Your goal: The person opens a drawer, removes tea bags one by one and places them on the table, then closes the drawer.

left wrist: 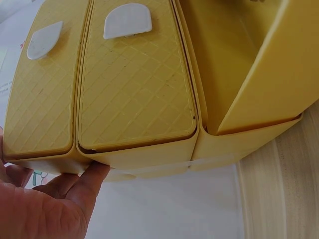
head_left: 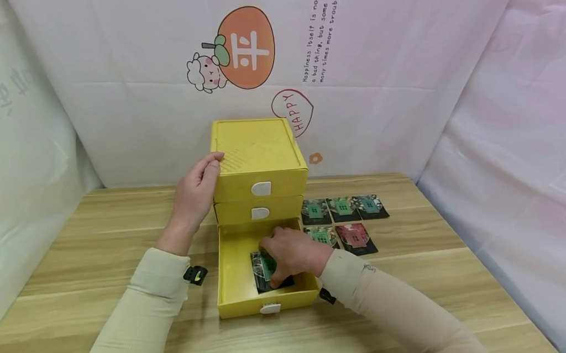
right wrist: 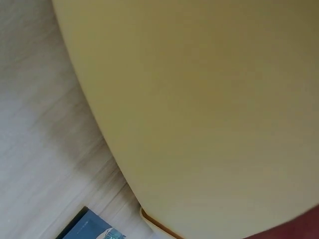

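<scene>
A yellow three-tier drawer cabinet (head_left: 257,145) stands on the table with its bottom drawer (head_left: 233,280) pulled out. My left hand (head_left: 195,191) rests at the cabinet's upper left edge; the left wrist view has its fingers (left wrist: 88,186) against the side wall. Inside the drawer my right hand (head_left: 294,250) holds a dark square card with a green panel (head_left: 259,272), thumb at the near edge and fingers at the far edge. The hand covers the card's right part. Mostly the drawer's outer wall (right wrist: 189,109) fills the right wrist view.
Several similar cards lie in two rows right of the cabinet, among them a red one (head_left: 356,238) and a blue-green one (head_left: 370,207). The upper two drawers, with white tabs (head_left: 261,188), are closed. A printed white cloth (head_left: 368,114) hangs behind the table.
</scene>
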Available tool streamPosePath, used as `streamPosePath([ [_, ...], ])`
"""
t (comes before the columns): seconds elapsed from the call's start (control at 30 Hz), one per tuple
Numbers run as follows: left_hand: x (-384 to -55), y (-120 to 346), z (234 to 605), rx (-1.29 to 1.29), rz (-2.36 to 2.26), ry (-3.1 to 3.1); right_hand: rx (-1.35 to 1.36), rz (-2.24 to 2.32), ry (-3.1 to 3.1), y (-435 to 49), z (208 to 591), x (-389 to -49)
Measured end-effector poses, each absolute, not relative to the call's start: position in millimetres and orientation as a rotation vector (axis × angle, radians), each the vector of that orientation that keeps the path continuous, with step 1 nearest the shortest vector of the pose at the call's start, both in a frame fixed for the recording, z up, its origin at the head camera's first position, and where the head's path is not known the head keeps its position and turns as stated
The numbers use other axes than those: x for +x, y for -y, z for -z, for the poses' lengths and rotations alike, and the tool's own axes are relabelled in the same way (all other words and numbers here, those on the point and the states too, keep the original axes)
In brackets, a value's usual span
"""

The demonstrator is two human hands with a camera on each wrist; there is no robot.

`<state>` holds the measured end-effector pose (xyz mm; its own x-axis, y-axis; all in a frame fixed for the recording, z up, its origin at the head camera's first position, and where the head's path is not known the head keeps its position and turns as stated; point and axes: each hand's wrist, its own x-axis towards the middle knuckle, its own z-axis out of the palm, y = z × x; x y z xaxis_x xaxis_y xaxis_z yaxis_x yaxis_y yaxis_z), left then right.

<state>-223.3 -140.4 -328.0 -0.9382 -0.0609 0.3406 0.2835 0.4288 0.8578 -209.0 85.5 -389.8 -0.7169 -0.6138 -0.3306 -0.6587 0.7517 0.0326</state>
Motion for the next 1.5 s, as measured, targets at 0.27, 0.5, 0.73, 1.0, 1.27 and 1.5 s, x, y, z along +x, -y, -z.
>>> streamPosePath([
  [0.27, -223.6, 140.7, 328.1, -0.198, 1.495, 2.376, -0.994, -0.199, -2.643, -84.7, 388.4, -209.6],
  [0.5, -223.2, 140.7, 328.2, -0.197, 1.5, 2.374, -0.978, -0.16, -2.642, -85.0, 388.3, -209.2],
  [0.73, -222.9, 140.3, 328.0, -0.195, 1.497, 2.377, -0.956, -0.172, -2.656, -85.1, 389.4, -208.8],
  [1.0, -223.9, 140.8, 328.6, -0.193, 1.503, 2.371, -0.995, -0.186, -2.676, -87.0, 389.3, -208.8],
  [1.27, -223.3, 141.1, 328.3, -0.201, 1.509, 2.369, -1.054, -0.173, -2.681, -89.5, 389.1, -209.1],
  [1.5, -223.3, 140.9, 328.0, -0.2, 1.506, 2.37, -1.116, -0.1, -2.675, -93.1, 389.2, -210.0],
])
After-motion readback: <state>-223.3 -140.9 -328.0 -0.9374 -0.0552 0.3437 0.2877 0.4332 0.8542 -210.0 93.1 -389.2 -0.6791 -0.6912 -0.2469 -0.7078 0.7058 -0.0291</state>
